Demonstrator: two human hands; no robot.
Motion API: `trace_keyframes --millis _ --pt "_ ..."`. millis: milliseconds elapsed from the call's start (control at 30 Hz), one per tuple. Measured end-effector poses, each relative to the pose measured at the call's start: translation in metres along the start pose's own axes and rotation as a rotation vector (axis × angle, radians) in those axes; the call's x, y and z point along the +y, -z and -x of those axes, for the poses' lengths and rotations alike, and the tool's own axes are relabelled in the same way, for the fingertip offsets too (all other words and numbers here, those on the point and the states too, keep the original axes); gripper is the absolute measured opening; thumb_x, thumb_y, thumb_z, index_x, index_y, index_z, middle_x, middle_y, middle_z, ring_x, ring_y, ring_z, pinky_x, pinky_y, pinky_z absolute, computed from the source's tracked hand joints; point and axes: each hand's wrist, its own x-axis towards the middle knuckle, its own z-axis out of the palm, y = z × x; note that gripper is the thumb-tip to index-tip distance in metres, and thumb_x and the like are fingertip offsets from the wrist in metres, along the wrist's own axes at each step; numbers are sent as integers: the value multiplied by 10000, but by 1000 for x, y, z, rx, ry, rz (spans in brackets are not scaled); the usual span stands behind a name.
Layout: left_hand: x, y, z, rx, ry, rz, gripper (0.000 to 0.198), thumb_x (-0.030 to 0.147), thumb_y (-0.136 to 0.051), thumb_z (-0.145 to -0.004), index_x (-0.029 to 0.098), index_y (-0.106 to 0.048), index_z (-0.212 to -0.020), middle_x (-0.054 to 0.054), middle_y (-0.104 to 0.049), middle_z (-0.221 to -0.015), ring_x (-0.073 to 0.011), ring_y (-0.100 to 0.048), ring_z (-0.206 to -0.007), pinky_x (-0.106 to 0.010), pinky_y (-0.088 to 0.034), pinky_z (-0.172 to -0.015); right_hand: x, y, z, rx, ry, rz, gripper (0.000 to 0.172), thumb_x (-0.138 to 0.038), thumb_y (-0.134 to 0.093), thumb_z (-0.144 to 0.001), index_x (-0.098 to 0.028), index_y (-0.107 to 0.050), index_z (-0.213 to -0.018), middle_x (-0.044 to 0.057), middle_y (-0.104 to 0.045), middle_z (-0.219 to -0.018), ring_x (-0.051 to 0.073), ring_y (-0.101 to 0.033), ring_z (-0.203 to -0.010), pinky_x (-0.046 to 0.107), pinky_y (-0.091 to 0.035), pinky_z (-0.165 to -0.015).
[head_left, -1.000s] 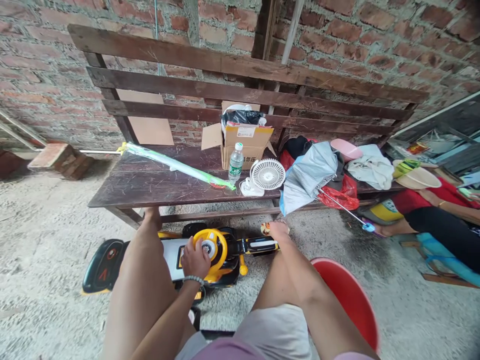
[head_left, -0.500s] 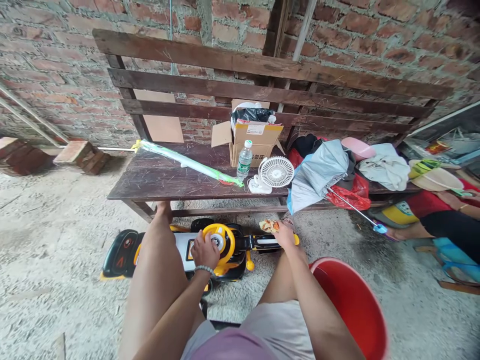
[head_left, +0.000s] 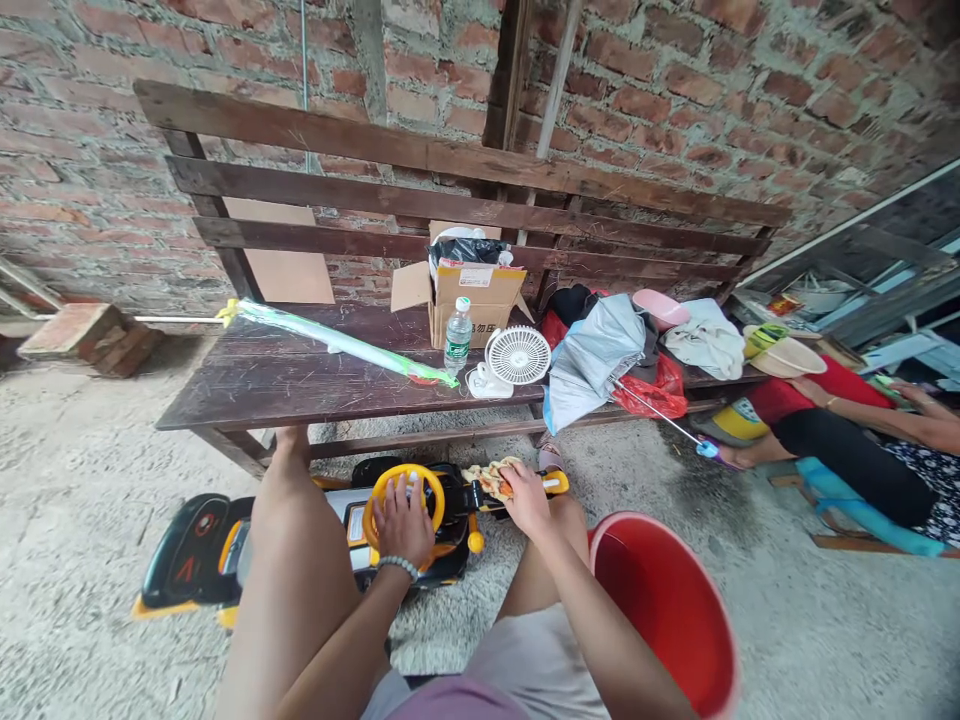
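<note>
A black, yellow and grey ride-on toy digger [head_left: 352, 510] stands on the ground between my legs. My left hand [head_left: 405, 523], a bead bracelet at its wrist, lies over the yellow steering wheel [head_left: 430, 492] with fingers spread. In my right hand [head_left: 527, 497] is a crumpled patterned cloth [head_left: 487, 480], pressed on the toy's black front arm. The yellow end [head_left: 556, 482] of that arm shows just beyond my right hand. My right fingers are bent over the cloth and partly hide it.
Along the brick wall runs a wooden bench [head_left: 247, 385] bearing a bottle [head_left: 457, 340], a white fan [head_left: 517, 355], a cardboard box [head_left: 480, 300] and a folded umbrella [head_left: 600, 360]. A red bucket [head_left: 675, 600] stands by my right leg. Another person [head_left: 847, 450] sits at the right.
My right hand has moved left along the toy's arm with the cloth, which now spreads wider. My left hand's fingers have shifted over the wheel. The whole view has turned a little to the right.
</note>
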Motion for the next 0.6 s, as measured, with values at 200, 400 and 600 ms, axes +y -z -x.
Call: trace_keyframes --millis 200,400,600 --pt "1 -1 -2 14 2 7 589 191 -493 -987 130 -602 -1563 -183 -462 -1705 -387 -341 -1610 -601 -235 -1340 25 24 27 -101 -267 219 481 -119 -573 -967 -301 -671 -1401 109 -626 -1413 284 -579 -1242 371 -445 -1003" --pt "0 1 -3 -11 5 44 606 183 -526 -966 148 -595 -1567 -175 -450 -1710 -372 -332 -1611 -587 -219 -1349 41 43 18 -165 -466 266 470 -140 -513 -1000 -288 -679 -1414 140 -626 -1408 301 -591 -1259 397 -471 -980" --pt "1 3 -3 13 6 15 581 195 -483 -985 119 -611 -1546 -208 -453 -1695 -386 -343 -1599 -587 -230 -1341 11 48 15 -195 -435 112 442 -132 -606 -927 -263 -705 -1337 136 -605 -1418 298 -638 -1164 376 -488 -938"
